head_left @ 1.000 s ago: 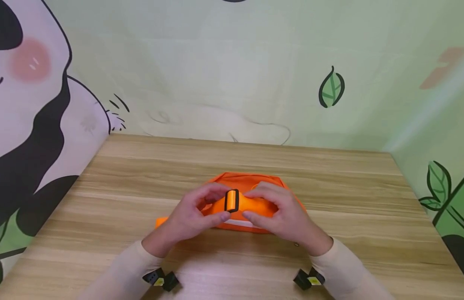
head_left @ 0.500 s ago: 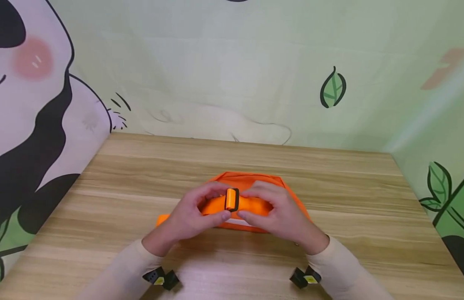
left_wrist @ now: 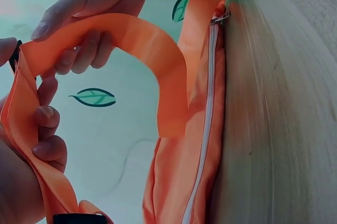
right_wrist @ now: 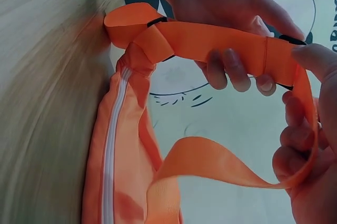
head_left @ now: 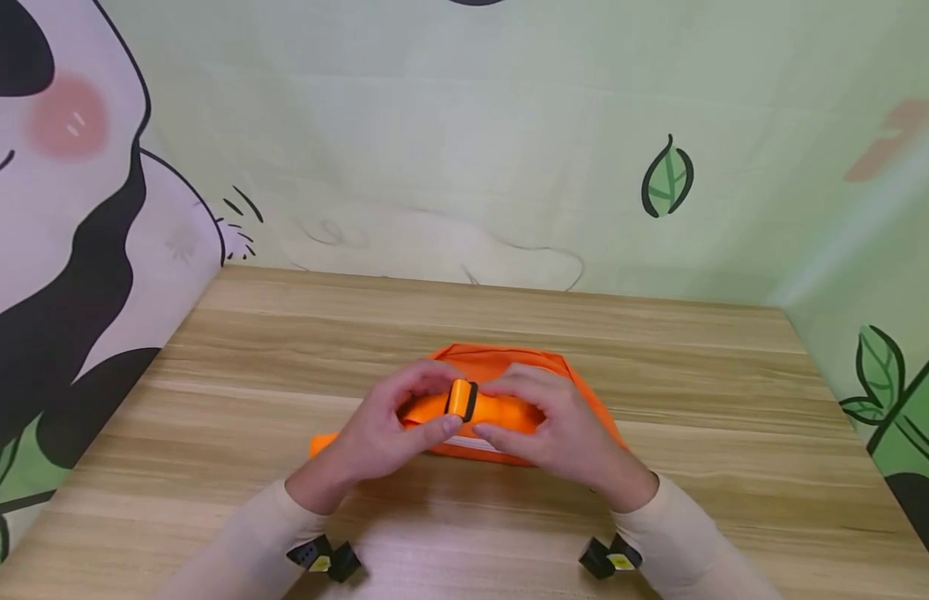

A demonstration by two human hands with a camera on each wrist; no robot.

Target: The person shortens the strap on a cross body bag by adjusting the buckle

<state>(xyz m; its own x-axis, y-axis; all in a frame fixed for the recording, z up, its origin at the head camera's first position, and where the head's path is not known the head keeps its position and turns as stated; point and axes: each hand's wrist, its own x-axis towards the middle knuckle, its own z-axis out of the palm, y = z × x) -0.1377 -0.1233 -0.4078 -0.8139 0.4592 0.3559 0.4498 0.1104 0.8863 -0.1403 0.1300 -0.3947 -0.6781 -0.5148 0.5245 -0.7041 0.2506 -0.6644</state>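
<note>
An orange waist bag (head_left: 490, 358) with a white zipper (left_wrist: 207, 108) lies on the table. Its orange webbing strap (left_wrist: 142, 31) arches up off the bag. My left hand (head_left: 385, 425) grips the strap at a black slide buckle (head_left: 473, 402), thumb at the lower edge and fingers curled behind. On the buckle's other side, my right hand (head_left: 565, 417) pinches the strap close beside it. A loop of webbing stands up over the buckle. In the right wrist view, a second black buckle (right_wrist: 157, 21) sits on the strap near the bag's end.
The wood-grain table (head_left: 696, 375) surrounds the bag. Behind it stands a pale green wall (head_left: 434, 142) with panda and leaf drawings. A folded strap end (head_left: 322, 443) shows beside my left wrist. Small black devices (head_left: 323, 558) are worn at both wrists.
My right hand has shifted slightly left, up close to the buckle. The buckle has tilted, and the webbing loop over it leans differently. The bag has stayed in place.
</note>
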